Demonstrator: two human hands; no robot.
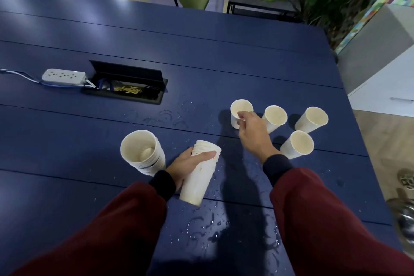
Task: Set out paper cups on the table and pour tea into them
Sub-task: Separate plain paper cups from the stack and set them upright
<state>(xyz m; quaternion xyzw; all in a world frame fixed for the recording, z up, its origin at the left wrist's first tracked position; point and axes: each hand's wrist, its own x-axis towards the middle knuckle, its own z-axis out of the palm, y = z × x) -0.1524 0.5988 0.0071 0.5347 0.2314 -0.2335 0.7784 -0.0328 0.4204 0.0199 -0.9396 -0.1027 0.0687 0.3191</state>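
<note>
The setting-out looks well under way, and the pouring has not begun. Three paper cups [275, 117] stand free in a loose cluster on the blue counter [224, 56], right of centre in the frame. A fourth cup [235, 120] stands just to their left.

The right hand [251, 134] reaches to that fourth cup and pinches its near rim between thumb and fingertips. The cup seems upright, but I can't tell from here whether its base is fully down.

Low in the centre, the left hand [189, 164] is wrapped round a stack of nested cups [197, 186], held tilted just above the surface. A second stack [142, 152] stands upright just left of it, mouth up, and nobody is touching it.

Every cup I can look into appears pale and dry inside, with no tea in any. So what is left is placing more cups if they are wanted, then all the filling.

At the lower right edge there is a blurred metal vessel [403, 217], possibly the teapot, well apart from both hands. Water drops [201, 228] lie scattered on the counter near the bottom centre.
</note>
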